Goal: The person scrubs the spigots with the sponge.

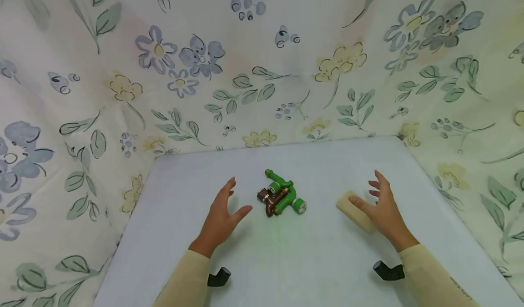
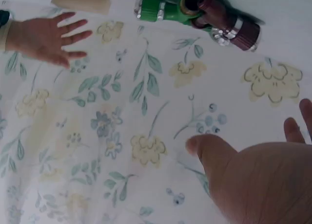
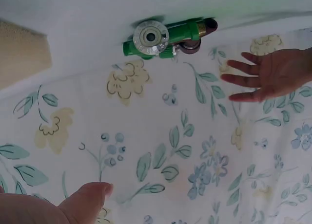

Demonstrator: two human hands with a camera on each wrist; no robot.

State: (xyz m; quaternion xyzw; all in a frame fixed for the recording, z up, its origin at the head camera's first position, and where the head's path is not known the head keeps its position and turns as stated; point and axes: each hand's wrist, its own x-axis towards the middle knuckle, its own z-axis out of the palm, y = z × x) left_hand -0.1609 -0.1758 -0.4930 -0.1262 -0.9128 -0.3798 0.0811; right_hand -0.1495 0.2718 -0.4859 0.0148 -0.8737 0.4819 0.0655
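Observation:
A small heap of green plastic taps and a brown tap lies at the middle of the table, with clear-faced knobs and brass-coloured threaded ends. In the right wrist view a green tap shows its round knob toward the camera. Left of the heap, my left hand hovers with fingers extended and thumb apart, holding nothing. To the right, my right hand is held with its fingers spread, and its thumb overlaps a beige sponge-like block in the head view. No grip on the block shows.
The white table has its back edge against a flower-printed cloth that hangs behind and at both sides. Dark camera mounts stick out at both wrists, the left mount and the right mount.

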